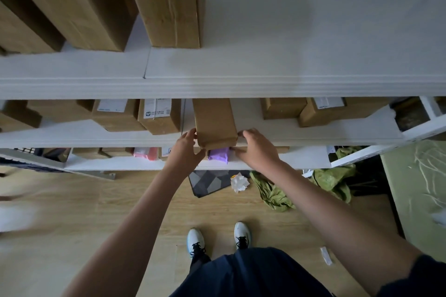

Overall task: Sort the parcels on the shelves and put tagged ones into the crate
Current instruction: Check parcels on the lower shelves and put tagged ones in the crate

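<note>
On the middle white shelf (313,132), a plain brown cardboard parcel (214,123) is sitting lengthwise, its near end overhanging the edge — smooth, boxy, no tag showing on top. Left hand (185,149) and right hand (257,149) are clasping its near corners; next, probably, drawing it out to check for a tag.

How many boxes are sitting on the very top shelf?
2 that I can see fully: one big cardboard box at the left and another box right beside it. A brown edge at the far left corner may belong to a third, mostly cut off.
</note>
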The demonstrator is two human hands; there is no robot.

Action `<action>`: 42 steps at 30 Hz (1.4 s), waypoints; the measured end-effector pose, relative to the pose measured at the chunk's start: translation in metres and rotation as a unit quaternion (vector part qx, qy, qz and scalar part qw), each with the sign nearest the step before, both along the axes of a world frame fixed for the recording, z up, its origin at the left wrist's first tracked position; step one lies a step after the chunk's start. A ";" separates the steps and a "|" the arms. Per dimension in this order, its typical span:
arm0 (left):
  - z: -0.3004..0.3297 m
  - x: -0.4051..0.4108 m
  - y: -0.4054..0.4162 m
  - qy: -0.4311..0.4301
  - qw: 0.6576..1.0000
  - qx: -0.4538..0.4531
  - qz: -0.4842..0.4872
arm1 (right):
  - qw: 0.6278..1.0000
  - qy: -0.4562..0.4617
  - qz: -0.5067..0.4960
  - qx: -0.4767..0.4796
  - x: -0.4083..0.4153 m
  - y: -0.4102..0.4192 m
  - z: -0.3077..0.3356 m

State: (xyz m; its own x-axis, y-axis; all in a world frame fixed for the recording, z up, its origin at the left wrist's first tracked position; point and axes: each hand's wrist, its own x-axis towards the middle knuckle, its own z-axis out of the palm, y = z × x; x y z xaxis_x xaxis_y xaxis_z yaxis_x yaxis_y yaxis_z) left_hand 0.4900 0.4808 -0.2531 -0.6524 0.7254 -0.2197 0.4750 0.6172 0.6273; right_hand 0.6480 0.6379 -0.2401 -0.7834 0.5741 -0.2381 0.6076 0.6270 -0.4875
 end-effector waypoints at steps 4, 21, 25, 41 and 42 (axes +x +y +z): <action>0.001 0.002 0.019 -0.010 1.000 -0.010 -0.015 | 1.000 -0.006 -0.021 -0.014 0.004 0.006 0.001; -0.011 0.027 0.058 0.007 0.997 -0.074 -0.023 | 0.984 -0.026 0.019 0.177 0.007 0.014 0.037; -0.012 0.009 0.035 0.041 0.995 -0.091 -0.006 | 0.976 0.054 0.070 0.198 -0.018 -0.008 0.036; 0.006 -0.040 0.021 0.020 0.999 -0.005 -0.040 | 0.994 0.107 -0.017 -0.018 -0.054 0.002 0.015; 0.007 -0.040 0.025 0.021 0.999 -0.004 -0.040 | 0.995 0.096 -0.019 -0.028 -0.056 0.006 0.013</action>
